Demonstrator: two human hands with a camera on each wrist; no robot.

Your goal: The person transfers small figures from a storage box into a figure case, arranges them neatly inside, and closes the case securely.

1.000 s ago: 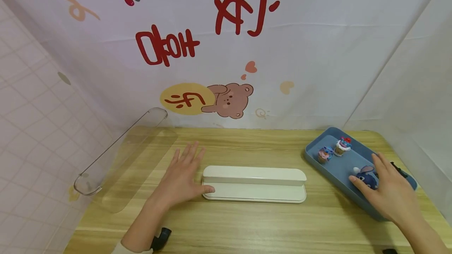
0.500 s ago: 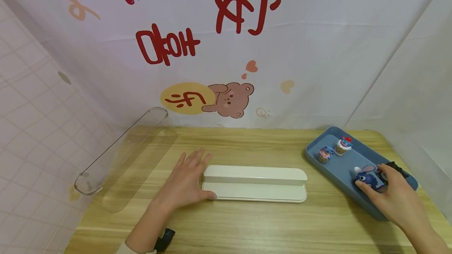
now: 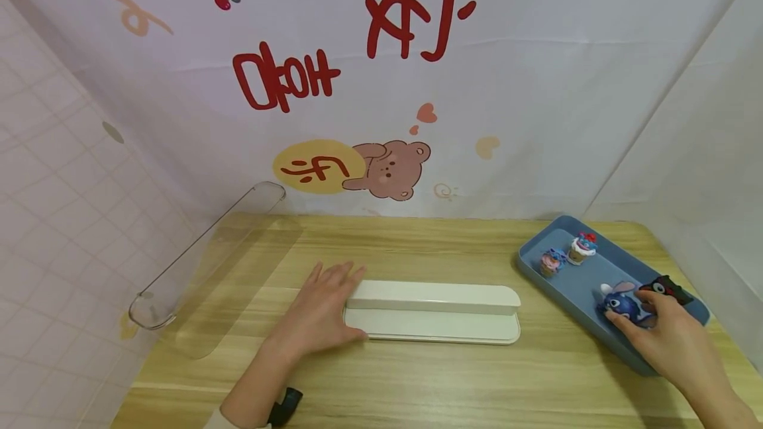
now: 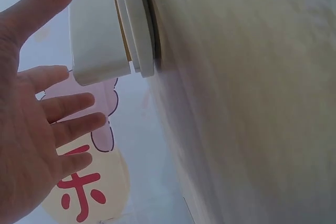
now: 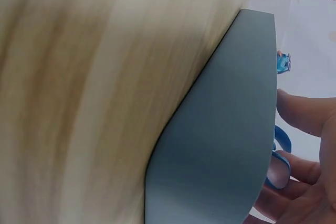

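Note:
My right hand [image 3: 679, 339] reaches into the blue-grey tray [image 3: 587, 277] on the right, thumb and fingers curled round a dark blue, long-eared figurine [image 3: 620, 303]. In the right wrist view the tray's wall hides most of that figurine; its ears [image 5: 279, 170] show beside the fingers. Beyond the hand a black figurine with some red [image 3: 666, 288] sits at the tray's right end. My left hand [image 3: 318, 313], fingers spread, is at the left end of a long white stepped base [image 3: 435, 296]. Its thumb tip overlaps the base's front corner in the head view.
Two small cupcake-like figurines, one pink [image 3: 551, 262] and one with a red top [image 3: 581, 247], stand in the tray's far end. A clear plastic cover [image 3: 208, 263] lies at the left by the wall sheet. A black curved piece [image 3: 286, 408] shows beside the left wrist.
My right thumb and fingers have closed in round the dark blue figurine, and more of the black figurine shows. My left hand has shifted slightly right and toward me along the white base's end.

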